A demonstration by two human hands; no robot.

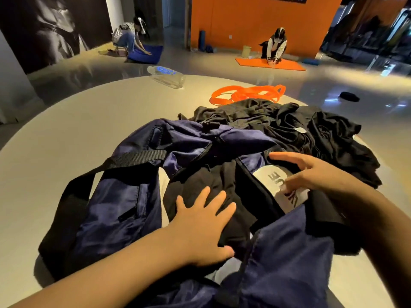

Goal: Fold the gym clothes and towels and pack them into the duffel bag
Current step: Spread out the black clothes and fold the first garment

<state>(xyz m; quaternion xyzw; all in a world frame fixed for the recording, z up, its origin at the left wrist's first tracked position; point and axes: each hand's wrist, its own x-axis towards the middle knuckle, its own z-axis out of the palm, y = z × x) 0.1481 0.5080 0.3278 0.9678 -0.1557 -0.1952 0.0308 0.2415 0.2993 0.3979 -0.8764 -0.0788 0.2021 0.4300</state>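
Nearest the camera, the left hand (204, 221) lies flat, fingers spread, pressing a folded black garment (213, 185) down inside the open navy duffel bag (115, 210) at the table's near edge. The right hand (311, 172) hovers with relaxed, straight fingers over a white lettered item (278, 185) in the bag. The loose black clothes (300, 130) behind look soft, light and floppy; they are probably best gathered by seams or corners. The round grey table (66, 130) looks smooth; a bottle (166, 75) and an orange band (246, 95) lie at its far edge.
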